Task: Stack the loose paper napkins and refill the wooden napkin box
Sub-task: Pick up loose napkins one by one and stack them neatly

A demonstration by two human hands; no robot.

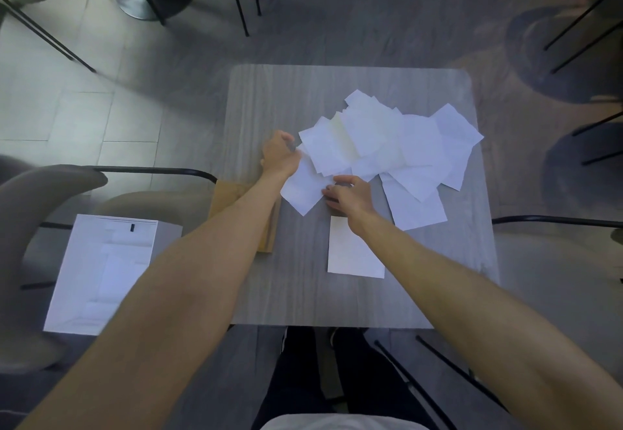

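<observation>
White on grey table [303, 295]: gripping the loose napkins [387, 139] edge with curled left hand [279, 151] fingers, pressing a sheet with spread right hand [347, 195] fingers. Risking sheets sliding off by tugging quickly. Partly hiding the wooden napkin box [226, 198] under the left forearm, blocking refilling. Noticing a small stack [354, 254] near the right wrist, a white carton [101, 271] at far left.

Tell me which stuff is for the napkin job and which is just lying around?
For the job: loose white paper napkins, neat white napkin stack, light wooden napkin box, left hand, right hand.
Just lying about: white rectangular box on the chair, grey padded chair.
</observation>
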